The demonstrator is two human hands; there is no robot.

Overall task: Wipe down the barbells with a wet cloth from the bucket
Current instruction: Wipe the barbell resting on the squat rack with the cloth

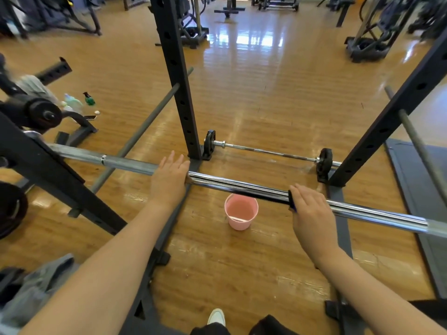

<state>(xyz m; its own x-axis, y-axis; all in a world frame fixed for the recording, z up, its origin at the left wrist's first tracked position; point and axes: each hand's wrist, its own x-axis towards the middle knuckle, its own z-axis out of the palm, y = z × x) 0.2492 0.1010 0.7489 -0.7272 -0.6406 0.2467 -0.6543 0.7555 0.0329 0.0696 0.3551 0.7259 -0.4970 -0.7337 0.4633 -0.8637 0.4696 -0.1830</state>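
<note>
Pressing a dark cloth [292,201] around the racked barbell [237,186] with the right hand [312,213], fingers extended over it, not clenched; resting the left hand [169,181] flat and open on the bar further left. Sitting below, between both hands: pink bucket [240,211]. Lying beyond: second barbell [268,152], unwiped. Risking a roll in the rack under uneven pressure, or drips slicking the wooden floor [254,93].

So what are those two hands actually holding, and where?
The left hand lies open on the barbell shaft. The right hand presses a dark cloth onto the shaft further along.
</note>
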